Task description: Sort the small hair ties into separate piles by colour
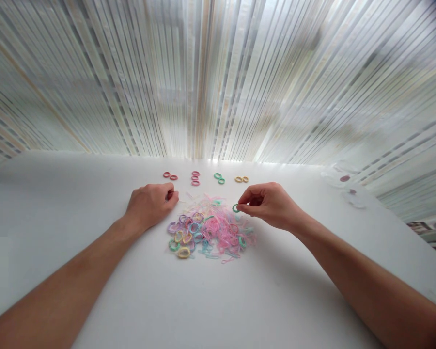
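Between thumb and fingertips, my right hand [271, 203] pinches a green hair tie [235, 208], held just off the right side of a mixed pile. That pile [214, 228] has pink, purple, blue, yellow and green hair ties and many thin, small elastic bands. Left of it, my left hand [151, 201] rests on the table with its fingers curled closed; whether they hold anything is hidden. Beyond the pile lie small groups in a row: two red hair ties [170, 175], three pinkish-red ones [195, 178], two green ones [219, 178] and two yellow-orange ones [241, 179].
Everything lies on a white table [210, 305]. A striped string curtain [203, 77] hangs along its far edge. Two clear plastic pieces with dark reddish spots, perhaps lids or containers [339, 177], are at the back right.
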Available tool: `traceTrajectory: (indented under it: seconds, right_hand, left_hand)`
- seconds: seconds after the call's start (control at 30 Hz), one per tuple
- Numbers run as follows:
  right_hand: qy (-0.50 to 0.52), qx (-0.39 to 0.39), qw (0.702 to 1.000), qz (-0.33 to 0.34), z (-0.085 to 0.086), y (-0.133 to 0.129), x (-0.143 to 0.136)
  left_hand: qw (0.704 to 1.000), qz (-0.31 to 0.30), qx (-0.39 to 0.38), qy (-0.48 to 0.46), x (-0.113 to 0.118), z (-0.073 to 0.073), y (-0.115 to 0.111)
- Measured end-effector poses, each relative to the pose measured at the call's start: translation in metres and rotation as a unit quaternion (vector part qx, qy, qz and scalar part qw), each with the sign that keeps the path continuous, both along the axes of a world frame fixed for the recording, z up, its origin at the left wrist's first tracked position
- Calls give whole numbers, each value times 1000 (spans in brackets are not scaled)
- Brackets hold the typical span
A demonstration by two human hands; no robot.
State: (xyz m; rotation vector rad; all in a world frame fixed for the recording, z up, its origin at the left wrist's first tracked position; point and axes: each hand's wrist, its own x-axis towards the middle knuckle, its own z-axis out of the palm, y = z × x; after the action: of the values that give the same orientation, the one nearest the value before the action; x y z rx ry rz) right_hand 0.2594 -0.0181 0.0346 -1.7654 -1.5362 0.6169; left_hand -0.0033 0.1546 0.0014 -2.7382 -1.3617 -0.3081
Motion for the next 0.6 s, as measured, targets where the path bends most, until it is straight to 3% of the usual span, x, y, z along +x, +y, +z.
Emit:
traceTrajectory:
  seconds: [0.2,0.43,0.6]
  right_hand:
    - [113,-33,993,-3,-3,3,2]
    - [29,16,999,-6,-2,1,3]
    - [102,-10,994,-25,-3,3,5]
  left_hand:
    - [1000,1,-5,9,0,2,0]
    - [1000,2,-12,3,0,2,-1]
    - [1000,-3,-12,-1,-1,2,0]
